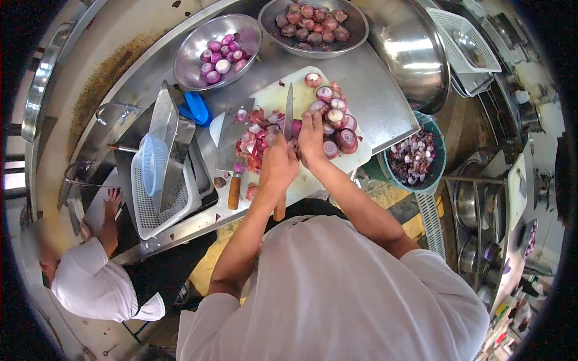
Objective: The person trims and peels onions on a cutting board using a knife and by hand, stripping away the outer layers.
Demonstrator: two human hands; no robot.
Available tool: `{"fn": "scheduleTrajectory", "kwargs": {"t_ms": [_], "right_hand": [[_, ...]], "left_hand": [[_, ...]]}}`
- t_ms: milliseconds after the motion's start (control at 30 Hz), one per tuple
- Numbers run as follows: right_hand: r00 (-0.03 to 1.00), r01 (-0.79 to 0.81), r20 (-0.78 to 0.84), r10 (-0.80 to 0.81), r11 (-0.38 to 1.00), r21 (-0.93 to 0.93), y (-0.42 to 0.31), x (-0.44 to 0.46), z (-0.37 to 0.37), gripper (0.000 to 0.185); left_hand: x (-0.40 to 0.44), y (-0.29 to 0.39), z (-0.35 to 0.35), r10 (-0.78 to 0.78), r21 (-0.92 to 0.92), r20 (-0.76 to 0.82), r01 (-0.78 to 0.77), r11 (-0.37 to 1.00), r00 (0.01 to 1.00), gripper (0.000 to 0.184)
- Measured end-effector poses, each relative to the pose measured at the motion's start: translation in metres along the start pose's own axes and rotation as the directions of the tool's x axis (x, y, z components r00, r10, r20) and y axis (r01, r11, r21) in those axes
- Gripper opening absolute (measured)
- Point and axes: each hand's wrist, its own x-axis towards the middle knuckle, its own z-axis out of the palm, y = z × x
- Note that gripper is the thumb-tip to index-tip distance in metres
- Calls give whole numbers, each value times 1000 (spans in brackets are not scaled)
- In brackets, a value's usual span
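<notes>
A white cutting board (356,157) lies across the steel table in front of me. On it my left hand (279,162) is closed, its fingertips close to my right hand; what they pinch is hidden. My right hand (310,139) has its fingers curled over a red onion (295,127), mostly covered. A long knife blade (289,108) points away from me between the hands, and a wooden handle (280,208) shows below my left wrist. Left of my hands are onion peels (250,147) and a cleaver (235,191). Several cut-topped red onions (337,114) lie right of my right hand.
A steel bowl (182,63) of peeled onions and another steel bowl (265,35) of unpeeled ones stand behind the board. A large pot (415,51) is at back right. A green bin (441,141) holds peelings. White baskets (144,210) and another person (93,280) are at left.
</notes>
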Motion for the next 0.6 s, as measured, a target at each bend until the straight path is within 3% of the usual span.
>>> {"fn": "scheduleTrajectory", "kwargs": {"t_ms": [167,233,267,333,367,400,467,600], "right_hand": [[995,86,-44,-89,994,-73,6,-4,5,31],[993,108,-39,-113,987,-121,-5,-10,3,29],[998,50,-43,-52,998,-39,-11,-12,3,29],[999,-7,-43,9,999,44,-9,-11,4,29],[998,-51,-28,57,985,167,-4,-8,4,28],[995,-97,-10,104,954,285,0,-6,2,28],[990,-142,17,143,954,265,-3,-7,-2,25],[986,-163,65,152,963,214,-9,-13,2,22]], "left_hand": [[-4,7,3,138,160,-140,-115,980,981,24],[-1,-4,12,295,223,-303,-233,946,906,29],[2,-13,12,296,224,-303,-234,946,906,29],[10,-29,-3,76,201,-166,-42,979,983,45],[10,-31,-9,79,199,-163,-46,979,983,45],[6,-21,-21,82,106,-140,-68,992,987,41],[4,-17,-28,130,-135,-93,-142,981,987,24],[-7,10,-37,126,-266,-29,-129,955,992,20]]}}
